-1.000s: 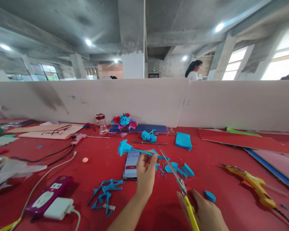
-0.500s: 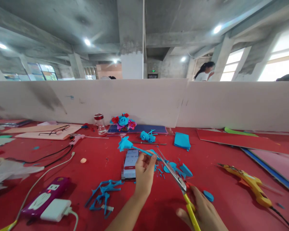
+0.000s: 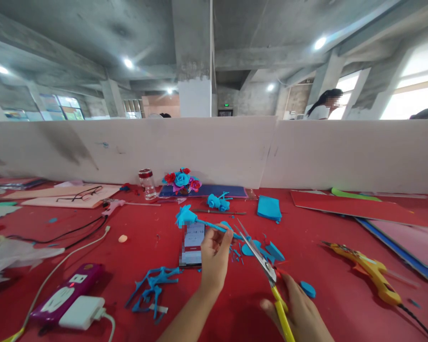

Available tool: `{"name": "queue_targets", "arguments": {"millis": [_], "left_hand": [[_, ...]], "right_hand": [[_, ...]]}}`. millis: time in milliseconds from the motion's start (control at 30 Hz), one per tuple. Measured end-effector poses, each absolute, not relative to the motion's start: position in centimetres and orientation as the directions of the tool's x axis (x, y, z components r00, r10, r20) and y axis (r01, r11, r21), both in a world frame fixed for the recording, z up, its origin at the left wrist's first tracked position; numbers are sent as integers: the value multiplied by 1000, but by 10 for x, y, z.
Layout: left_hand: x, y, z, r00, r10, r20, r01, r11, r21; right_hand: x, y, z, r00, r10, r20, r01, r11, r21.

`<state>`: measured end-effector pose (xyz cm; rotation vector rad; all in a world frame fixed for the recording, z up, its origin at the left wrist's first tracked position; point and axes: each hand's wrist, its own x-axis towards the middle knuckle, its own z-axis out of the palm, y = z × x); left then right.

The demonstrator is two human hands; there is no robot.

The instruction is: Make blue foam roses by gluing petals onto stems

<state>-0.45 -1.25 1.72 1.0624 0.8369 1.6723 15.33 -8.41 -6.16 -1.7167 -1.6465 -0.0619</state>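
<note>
My left hand [image 3: 216, 254] pinches the stem of a blue paper flower [image 3: 186, 216], whose bloom points left above a phone [image 3: 193, 247]. My right hand [image 3: 299, 311] grips yellow-handled scissors [image 3: 281, 308]. The scissor blades are parted and lie near the right end of the stem. Under and beside the blades are blue paper pieces [image 3: 255, 248] and small scraps on the red table [image 3: 242, 304]. A round blue piece [image 3: 307, 289] rests just beyond my right hand.
A yellow glue gun [image 3: 371, 273] lies at right, near coloured sheets [image 3: 406, 242]. Left are a purple power strip [image 3: 69, 292] and blue paper strips [image 3: 155, 287]. At the back stand a jar [image 3: 148, 184] and a flower arrangement [image 3: 181, 180]. A person [image 3: 324, 104] is beyond the partition [image 3: 164, 147].
The scissor blades have opened wider near the stem's end. Both hands stay nearly in place. Beyond the partition, the person has moved right.
</note>
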Motion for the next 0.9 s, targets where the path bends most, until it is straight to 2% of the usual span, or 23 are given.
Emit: {"name": "queue_targets", "arguments": {"millis": [167,300,400,533,667,900], "left_hand": [[-4,-12,16,-166,946,277,-353,-319,879],[-3,-11,16,-159,947,280,-369,-320,872],[-3,-11,17,-148,947,286,-394,-322,861],[-4,-12,19,-141,956,259,-409,-294,864],[-6,-11,18,-117,963,242,-439,-269,857],[-4,-6,11,-95,961,260,-537,-270,799]], "right_hand": [[148,-83,-40,150,892,427,902,54,-429],[146,-85,-26,178,879,442,931,-5,-365],[149,-85,-28,224,864,452,919,-33,-392],[159,-83,-42,219,813,540,893,57,-447],[172,-84,-49,136,799,586,904,142,-403],[180,-92,-36,210,846,490,928,-14,-372]]}}
